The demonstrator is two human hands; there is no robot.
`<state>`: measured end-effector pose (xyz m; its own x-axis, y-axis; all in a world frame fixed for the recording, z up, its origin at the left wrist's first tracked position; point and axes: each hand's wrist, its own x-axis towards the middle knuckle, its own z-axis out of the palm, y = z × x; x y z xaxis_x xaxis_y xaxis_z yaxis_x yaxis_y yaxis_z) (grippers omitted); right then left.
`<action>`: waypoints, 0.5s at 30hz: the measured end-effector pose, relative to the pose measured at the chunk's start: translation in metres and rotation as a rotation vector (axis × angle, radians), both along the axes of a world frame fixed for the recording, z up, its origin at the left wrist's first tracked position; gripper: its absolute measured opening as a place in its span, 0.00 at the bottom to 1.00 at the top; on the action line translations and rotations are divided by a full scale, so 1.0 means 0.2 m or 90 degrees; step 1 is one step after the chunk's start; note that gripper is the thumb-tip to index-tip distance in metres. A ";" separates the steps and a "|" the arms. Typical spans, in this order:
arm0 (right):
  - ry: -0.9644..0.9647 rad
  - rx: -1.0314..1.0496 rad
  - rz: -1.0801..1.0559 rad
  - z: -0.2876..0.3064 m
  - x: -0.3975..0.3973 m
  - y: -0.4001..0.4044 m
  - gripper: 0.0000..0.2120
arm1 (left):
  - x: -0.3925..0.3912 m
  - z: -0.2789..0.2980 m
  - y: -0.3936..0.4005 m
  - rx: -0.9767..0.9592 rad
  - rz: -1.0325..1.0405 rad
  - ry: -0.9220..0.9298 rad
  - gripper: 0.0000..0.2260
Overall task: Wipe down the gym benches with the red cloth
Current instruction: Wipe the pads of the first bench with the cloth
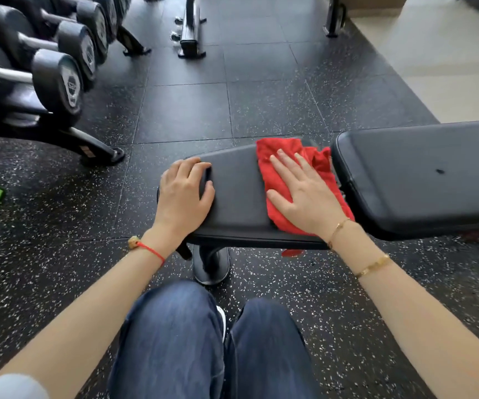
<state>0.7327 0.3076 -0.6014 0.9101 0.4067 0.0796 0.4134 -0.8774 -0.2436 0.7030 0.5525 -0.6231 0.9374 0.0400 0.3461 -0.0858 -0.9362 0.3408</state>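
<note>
Head view: the right hand (304, 194) lies flat, fingers straight, pressing the red cloth (278, 174) onto the seat pad (238, 197) beside the back pad (419, 174). The left hand (186, 191) curls over the pad's end. The cloth looks soft, light and bunchy, best driven under a spread palm.
</note>
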 end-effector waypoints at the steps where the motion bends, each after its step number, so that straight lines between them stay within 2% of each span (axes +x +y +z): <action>1: 0.007 0.006 -0.015 0.01 0.04 0.00 0.31 | 0.00 0.00 0.00 -0.001 0.007 -0.002 0.16; 5: 0.023 -0.005 -0.044 0.04 0.14 0.12 0.30 | 0.00 -0.01 -0.01 -0.008 0.015 -0.013 0.16; 11: -0.026 -0.020 0.099 0.01 -0.07 0.04 0.29 | 0.00 -0.02 0.00 -0.015 0.022 -0.034 0.15; 15: 0.010 -0.062 0.004 0.02 0.08 -0.09 0.29 | 0.00 -0.03 -0.01 -0.009 0.022 -0.042 0.15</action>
<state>0.7495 0.2897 -0.5971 0.9083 0.4175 0.0252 0.4157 -0.8946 -0.1640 0.7035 0.5511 -0.6288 0.9105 0.0770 0.4063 -0.0769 -0.9338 0.3493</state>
